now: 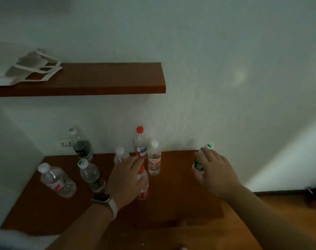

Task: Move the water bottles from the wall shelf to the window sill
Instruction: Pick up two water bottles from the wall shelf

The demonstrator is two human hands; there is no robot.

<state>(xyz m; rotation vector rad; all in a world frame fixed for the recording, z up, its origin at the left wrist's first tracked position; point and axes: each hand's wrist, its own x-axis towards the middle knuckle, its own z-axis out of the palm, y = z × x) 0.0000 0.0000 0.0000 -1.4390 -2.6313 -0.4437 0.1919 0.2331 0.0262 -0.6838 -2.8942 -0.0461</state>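
Several clear water bottles stand on the lower brown wall shelf (180,201). My right hand (215,170) wraps around a dark-labelled bottle with a green-and-white cap (209,145) at the shelf's right end. My left hand (125,179), with a watch on its wrist, closes on a red-labelled bottle (142,186) in the middle. Just behind it stand a tall red-capped bottle (140,141), a white-capped bottle (154,159) and another white cap (119,151). Further left are a green-capped bottle (89,173), a white-capped bottle (54,179) and a dark-labelled bottle (80,145) by the wall.
An upper brown shelf (103,78) hangs above on the left, with a white paper bag (31,67) lying on it. A wall socket (64,142) sits behind the left bottles. Wooden floor (283,210) shows at the lower right. The room is dim.
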